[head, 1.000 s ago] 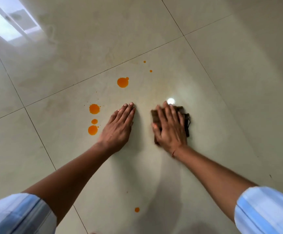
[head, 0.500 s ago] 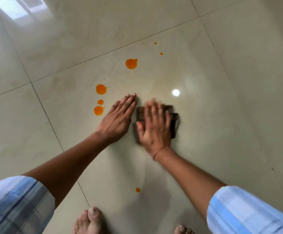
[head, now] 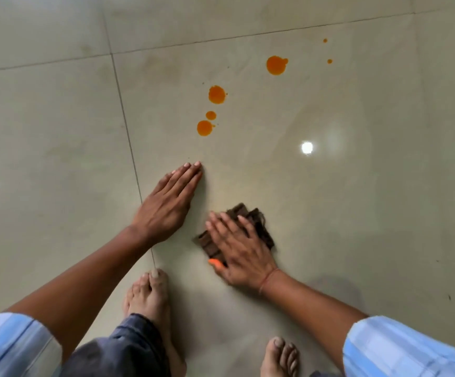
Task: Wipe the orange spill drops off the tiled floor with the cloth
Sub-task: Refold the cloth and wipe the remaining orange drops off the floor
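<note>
- The right hand [head: 241, 251] lies flat on the dark brown cloth [head: 260, 227] and presses it against the tiled floor [head: 57, 159]. Its fingers are straight and spread, so the grip is wide, with nothing curled round the cloth.
- The cloth sits folded on the floor just beside the left hand [head: 166, 208], near a bare foot [head: 147, 295].
- An orange smear [head: 215, 263] shows at the cloth's near edge, by the right thumb.
- The left hand rests palm down on the floor with its fingers straight and together. Its grip is wide and holds nothing.
- Three orange drops [head: 216, 94] cluster beyond the left fingertips, apart from them.
- A larger drop [head: 276, 65] lies farther off, with two tiny specks [head: 329, 61] to its right. All are well apart from the cloth.
- A bright light spot [head: 307, 147] glints on the tile.
</note>
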`<control>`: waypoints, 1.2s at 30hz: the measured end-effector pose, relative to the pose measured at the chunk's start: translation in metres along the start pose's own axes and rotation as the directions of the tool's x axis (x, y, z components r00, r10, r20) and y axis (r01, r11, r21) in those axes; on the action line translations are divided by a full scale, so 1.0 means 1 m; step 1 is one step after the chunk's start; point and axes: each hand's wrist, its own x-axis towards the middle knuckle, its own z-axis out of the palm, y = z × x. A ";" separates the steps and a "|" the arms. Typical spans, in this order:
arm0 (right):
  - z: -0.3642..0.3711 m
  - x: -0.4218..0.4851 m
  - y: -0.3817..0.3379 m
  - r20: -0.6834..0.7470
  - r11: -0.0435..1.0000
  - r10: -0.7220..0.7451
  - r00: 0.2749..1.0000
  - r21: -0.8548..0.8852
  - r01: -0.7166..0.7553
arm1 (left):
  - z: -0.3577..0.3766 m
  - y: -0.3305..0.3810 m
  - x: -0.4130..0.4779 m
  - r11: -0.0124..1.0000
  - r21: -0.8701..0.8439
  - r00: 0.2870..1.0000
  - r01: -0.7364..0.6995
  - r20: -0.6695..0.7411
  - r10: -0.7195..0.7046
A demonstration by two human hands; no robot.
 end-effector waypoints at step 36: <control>-0.037 0.118 0.085 -0.171 0.871 0.490 0.855 0.148 -0.469 | -0.052 -0.058 0.092 0.943 0.004 0.941 0.333 -0.059 -0.332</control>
